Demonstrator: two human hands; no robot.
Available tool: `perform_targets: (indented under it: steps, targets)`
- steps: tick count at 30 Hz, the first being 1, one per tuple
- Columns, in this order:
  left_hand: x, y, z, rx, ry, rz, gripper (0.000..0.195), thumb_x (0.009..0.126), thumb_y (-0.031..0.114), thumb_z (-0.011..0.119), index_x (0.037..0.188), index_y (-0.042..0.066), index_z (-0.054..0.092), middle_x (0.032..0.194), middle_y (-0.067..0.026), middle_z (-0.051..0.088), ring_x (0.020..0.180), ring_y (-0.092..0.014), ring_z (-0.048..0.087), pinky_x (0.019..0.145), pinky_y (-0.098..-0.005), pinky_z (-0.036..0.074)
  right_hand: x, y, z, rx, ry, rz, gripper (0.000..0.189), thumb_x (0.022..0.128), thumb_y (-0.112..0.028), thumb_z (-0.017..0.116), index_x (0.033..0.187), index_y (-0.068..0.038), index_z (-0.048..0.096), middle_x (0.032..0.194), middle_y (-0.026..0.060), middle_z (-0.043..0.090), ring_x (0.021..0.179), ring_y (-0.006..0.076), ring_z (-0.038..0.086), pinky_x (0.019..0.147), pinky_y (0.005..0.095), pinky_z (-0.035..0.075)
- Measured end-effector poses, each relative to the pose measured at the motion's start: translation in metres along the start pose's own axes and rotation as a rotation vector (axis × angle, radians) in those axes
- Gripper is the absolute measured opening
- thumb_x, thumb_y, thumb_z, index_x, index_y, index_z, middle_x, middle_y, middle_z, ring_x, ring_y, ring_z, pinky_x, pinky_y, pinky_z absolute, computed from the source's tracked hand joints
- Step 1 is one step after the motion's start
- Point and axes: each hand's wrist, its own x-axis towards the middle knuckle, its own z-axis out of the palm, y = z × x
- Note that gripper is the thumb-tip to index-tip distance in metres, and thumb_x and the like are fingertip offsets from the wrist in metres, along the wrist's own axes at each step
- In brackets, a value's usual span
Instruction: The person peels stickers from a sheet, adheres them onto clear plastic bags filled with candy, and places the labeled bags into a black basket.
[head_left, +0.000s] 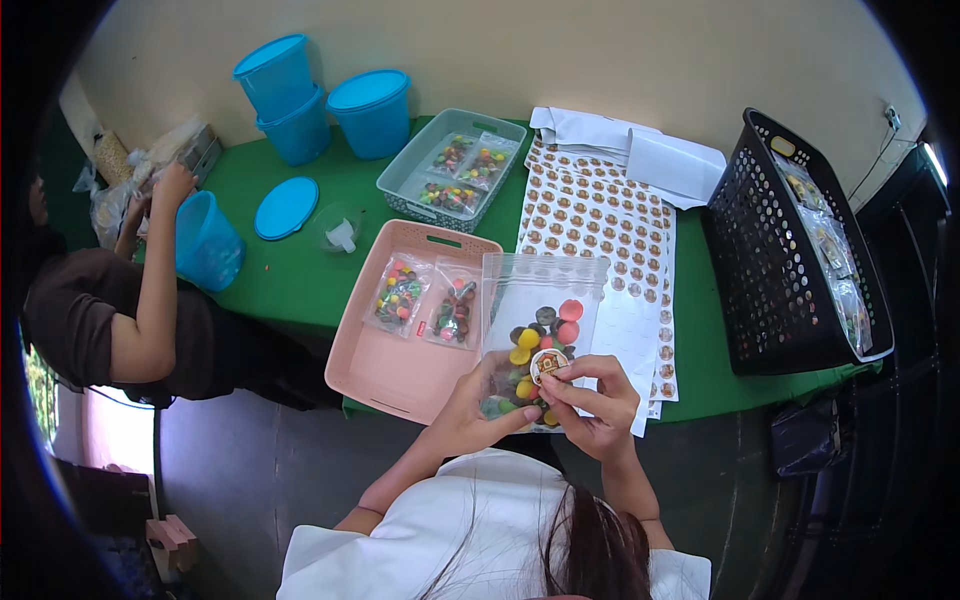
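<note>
My left hand (480, 409) grips the lower left side of a clear zip bag (536, 281) filled with round candies in pink, yellow, green and brown. Between the thumb and fingers of my right hand (596, 405) is a round printed sticker (550, 365), held against or just over the bag's front; whether it is stuck down I cannot tell. Just left of the bag, a pink plastic tray (390, 375) holds two filled candy bags (401, 292). Behind the bag lie sheets of round stickers (574, 214), with bare backing where some are gone.
A grey-green basket (427, 206) holds several candy bags. At right stands a black perforated basket (765, 277) full of bags. Blue tubs (371, 116), a blue lid (286, 208) and a clear bowl with a white scoop (341, 235) are at left. A co-worker (142, 322) reaches by an opened blue tub (210, 244).
</note>
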Motion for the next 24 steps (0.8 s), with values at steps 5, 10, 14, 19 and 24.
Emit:
perform_targets:
  steps: [5,10,14,19,24]
  targets:
    - [-0.0032,-0.0026,0.0032,-0.022,0.019,0.049,0.053,0.071,0.011,0.063,0.113,-0.003,0.034,0.101,-0.0132,0.052,0.095,-0.018,0.052,0.082,-0.0301,0.04,-0.005,-0.0019,-0.0003,-0.05,-0.02,-0.034,0.025,0.058,0.004,0.068,0.082,-0.005,0.066,0.081,0.0052,0.052,0.072,0.015,0.053,0.06,0.0233,0.044]
    - [-0.0052,-0.0039,0.0063,-0.019,0.035,0.06,0.053,0.071,0.01,0.063,0.113,-0.003,0.034,0.101,-0.0128,0.052,0.094,-0.018,0.052,0.082,-0.0297,0.04,-0.0068,-0.0009,-0.0015,-0.07,-0.027,-0.066,0.025,0.058,0.004,0.068,0.082,-0.005,0.065,0.081,0.0052,0.051,0.071,0.0153,0.053,0.06,0.0237,0.045]
    - [-0.0035,-0.002,0.0084,-0.025,0.024,0.048,0.053,0.071,0.01,0.064,0.113,-0.003,0.034,0.101,-0.0126,0.052,0.094,-0.017,0.052,0.081,-0.03,0.041,-0.0065,0.0007,-0.0032,-0.068,-0.021,-0.053,0.025,0.058,0.004,0.068,0.082,-0.005,0.065,0.081,0.0052,0.052,0.071,0.0156,0.053,0.06,0.024,0.045]
    - [-0.0019,-0.0081,0.0096,-0.036,0.032,0.065,0.054,0.071,0.01,0.064,0.114,-0.003,0.033,0.103,-0.013,0.051,0.094,-0.018,0.051,0.082,-0.0304,0.041,-0.0054,0.0023,-0.0049,-0.042,-0.018,-0.052,0.026,0.058,0.004,0.068,0.082,-0.005,0.065,0.081,0.0055,0.053,0.071,0.0162,0.053,0.06,0.0239,0.045]
    - [-0.0032,-0.0071,0.0092,-0.022,0.028,0.077,0.055,0.071,0.01,0.064,0.114,-0.004,0.032,0.103,-0.0141,0.05,0.095,-0.019,0.051,0.082,-0.0311,0.041,-0.0037,0.0018,-0.0042,-0.018,-0.017,-0.05,0.026,0.057,0.004,0.068,0.082,-0.005,0.065,0.082,0.0059,0.053,0.072,0.0166,0.053,0.06,0.0244,0.045]
